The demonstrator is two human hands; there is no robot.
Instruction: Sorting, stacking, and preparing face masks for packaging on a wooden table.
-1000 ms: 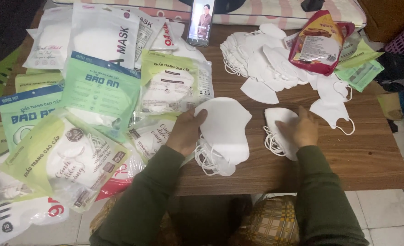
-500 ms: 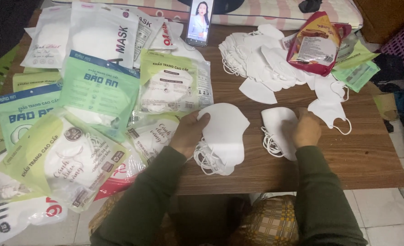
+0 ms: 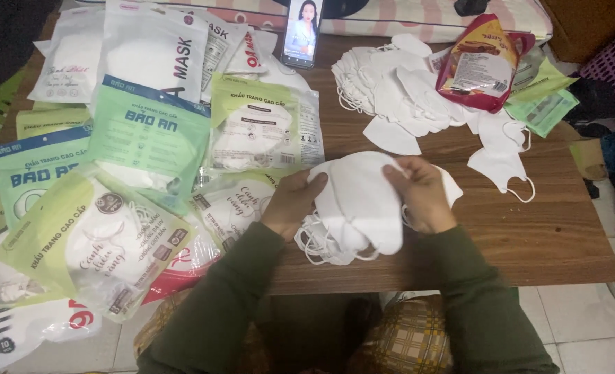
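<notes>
I sit at a brown wooden table (image 3: 529,235) over pale floor tiles, a phone (image 3: 302,31) propped at the far edge. Sealed mask packets (image 3: 148,138) crowd my left side (white masks show through the clear fronts); loose masks (image 3: 404,90) lie heaped beyond. My left hand (image 3: 295,202) and right hand (image 3: 424,192) each pinch the white mask stack (image 3: 359,201) at the near edge, ear loops dangling.

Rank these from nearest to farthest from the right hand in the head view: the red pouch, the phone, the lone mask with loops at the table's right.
From the right hand:
1. Lone mask, just to its right on the table.
2. Red pouch, farther back, right.
3. Phone, at the far edge, left of the hand.
</notes>
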